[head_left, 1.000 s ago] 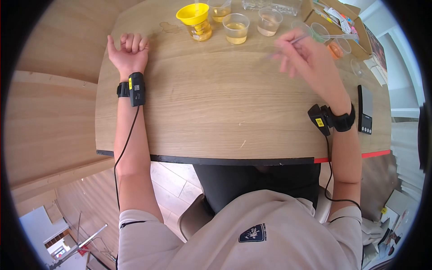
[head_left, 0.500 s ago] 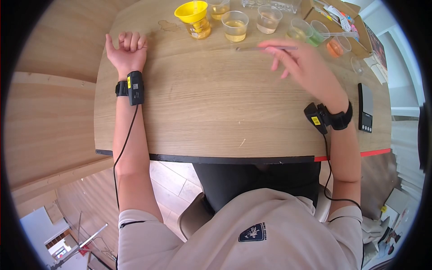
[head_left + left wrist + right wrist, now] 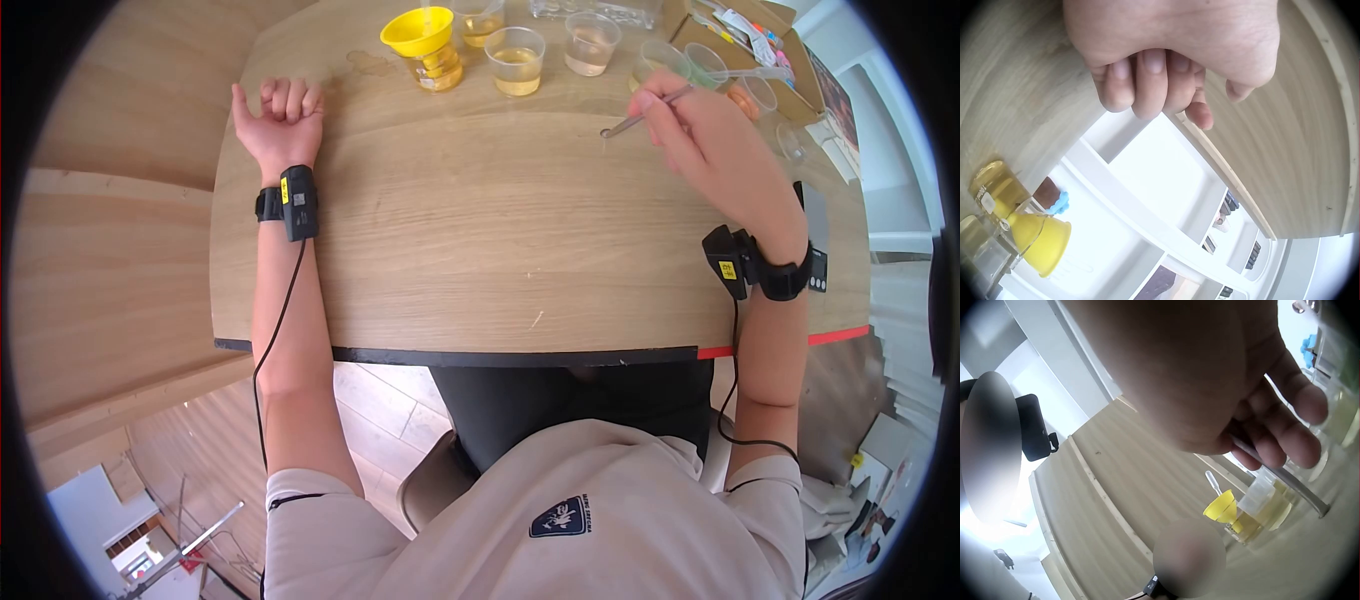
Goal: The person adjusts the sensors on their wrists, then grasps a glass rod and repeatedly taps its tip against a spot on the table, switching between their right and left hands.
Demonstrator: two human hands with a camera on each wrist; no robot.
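Observation:
My right hand (image 3: 715, 150) is over the right part of the table and pinches a thin grey rod (image 3: 627, 125) between thumb and fingers. The rod slants down and left to a small rounded end, which in the right wrist view sits close over the tabletop, below the curled fingers (image 3: 1300, 447). Clear cups, one with greenish liquid (image 3: 655, 65), stand just beyond this hand. On the left of the table my left hand (image 3: 280, 125) rests palm up, thumb out. Its fingers (image 3: 1147, 84) are loosely curled and hold nothing.
At the back stand a yellow funnel (image 3: 415, 35) in a glass beaker (image 3: 438, 78), a cup of pale yellow liquid (image 3: 515, 75) and a pinkish one (image 3: 590, 60). Right are an orange cup (image 3: 752, 98), a pipette (image 3: 750, 73), a cardboard box (image 3: 805, 85) and a black scale (image 3: 816, 215).
The right hand swung left with the rod, which lay nearly level half a second ago. Now it is back to the right, with the rod slanting down. The left hand stays in place.

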